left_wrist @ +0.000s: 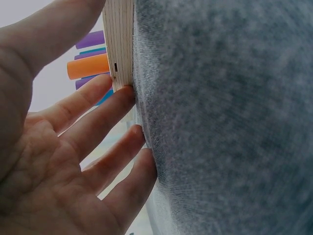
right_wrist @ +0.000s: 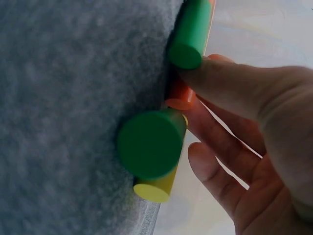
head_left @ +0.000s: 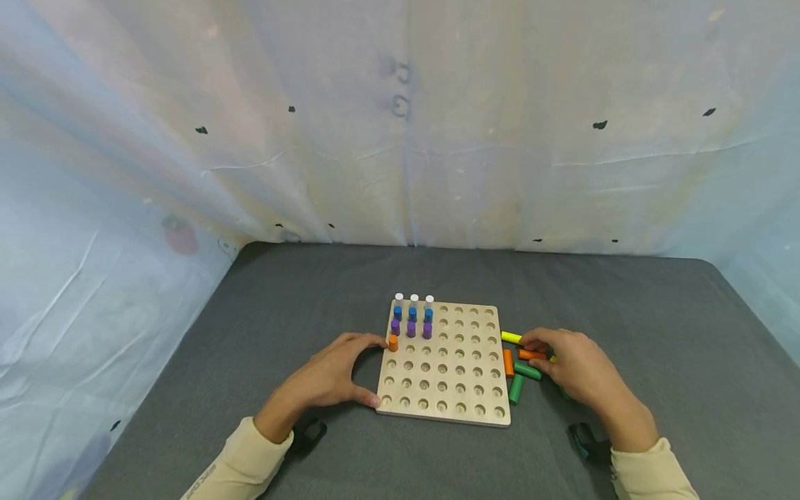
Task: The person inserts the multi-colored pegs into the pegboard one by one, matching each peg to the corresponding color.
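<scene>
A square wooden pegboard [head_left: 450, 414] lies on the grey cloth, with rows of round holes. White, blue and purple pegs stand in three rows at its far left. One upright orange peg [head_left: 393, 343] stands in front of them at the left edge. My left hand [head_left: 334, 371] rests against that edge, fingers extended, thumb at the near left corner. To the right of the board, my right hand [head_left: 578, 364] pinches a lying orange peg [head_left: 531, 354] between thumb and fingers. In the right wrist view this orange peg [right_wrist: 181, 95] shows low beside the cloth.
Loose pegs lie around the right hand: a yellow peg [head_left: 510, 337], another orange peg [head_left: 508, 362] against the board, and green pegs [head_left: 528, 371]. A green peg [right_wrist: 149, 147] and a yellow peg [right_wrist: 154, 190] lie close to the right wrist. Pale sheeting [head_left: 469, 173] hangs behind the table.
</scene>
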Motion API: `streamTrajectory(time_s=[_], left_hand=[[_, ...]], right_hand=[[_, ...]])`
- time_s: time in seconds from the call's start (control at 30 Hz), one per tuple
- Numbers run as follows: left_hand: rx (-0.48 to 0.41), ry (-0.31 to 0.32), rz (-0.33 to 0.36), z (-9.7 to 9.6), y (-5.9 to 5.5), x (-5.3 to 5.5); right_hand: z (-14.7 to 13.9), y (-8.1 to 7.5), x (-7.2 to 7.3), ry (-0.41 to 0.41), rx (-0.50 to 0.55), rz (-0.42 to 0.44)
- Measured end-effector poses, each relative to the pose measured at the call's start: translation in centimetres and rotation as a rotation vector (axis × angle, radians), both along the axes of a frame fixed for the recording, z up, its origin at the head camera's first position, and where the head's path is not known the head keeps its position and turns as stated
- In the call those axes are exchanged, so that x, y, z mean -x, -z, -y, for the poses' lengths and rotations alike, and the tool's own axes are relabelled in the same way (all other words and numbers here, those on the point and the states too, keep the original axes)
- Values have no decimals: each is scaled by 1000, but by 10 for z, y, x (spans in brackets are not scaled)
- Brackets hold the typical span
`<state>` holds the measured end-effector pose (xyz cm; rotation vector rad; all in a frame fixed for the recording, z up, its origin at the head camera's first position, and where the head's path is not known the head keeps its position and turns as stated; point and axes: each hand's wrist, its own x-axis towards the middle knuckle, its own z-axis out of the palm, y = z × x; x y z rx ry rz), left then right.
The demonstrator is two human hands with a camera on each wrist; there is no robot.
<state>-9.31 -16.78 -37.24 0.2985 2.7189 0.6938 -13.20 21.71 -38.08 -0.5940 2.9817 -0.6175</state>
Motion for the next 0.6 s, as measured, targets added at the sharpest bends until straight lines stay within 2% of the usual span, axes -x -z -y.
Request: streamTrajectory(time_s=[0.27, 0.43, 0.6], left_hand=[[8, -22, -3, -1, -1, 1], [6, -8, 3, -1, -2, 0], [1, -12, 8, -1, -1, 0]], right_hand=[[0, -4, -1, -24, 58, -44], [1, -3, -3, -46, 67, -74], [1, -1, -5, -47, 82, -69]])
